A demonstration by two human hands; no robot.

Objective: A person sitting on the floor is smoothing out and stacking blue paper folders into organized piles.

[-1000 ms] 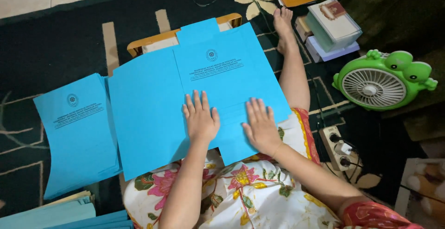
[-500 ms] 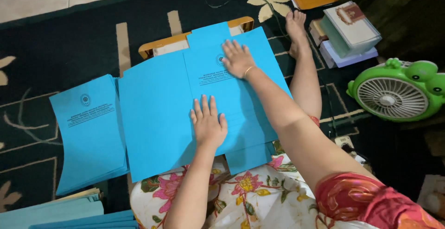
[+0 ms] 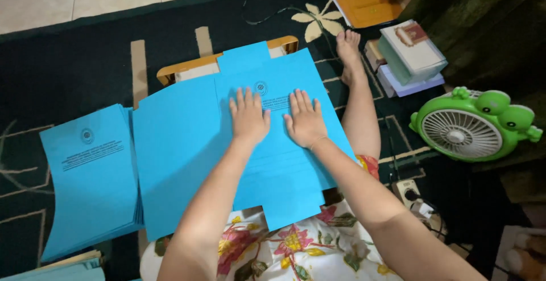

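Note:
A large blue paper folder [image 3: 187,144] lies unfolded across a small wooden lap table [image 3: 170,74], with a round emblem and dark print near its top. My left hand [image 3: 248,114] and my right hand [image 3: 305,117] press flat on the folder's right panel, side by side, fingers spread and pointing away from me. Neither hand grips anything. A flap of the folder hangs toward my lap, over my floral clothing [image 3: 296,252].
A stack of the same blue folders [image 3: 91,173] lies on the dark carpet at the left. A green frog-shaped fan [image 3: 472,126] stands at the right, near a stack of books [image 3: 410,56], a power strip [image 3: 410,193] and my bare foot [image 3: 348,53].
My left hand slid up from the folder's middle to beside the emblem. My right hand drew back from the top, so both now rest side by side.

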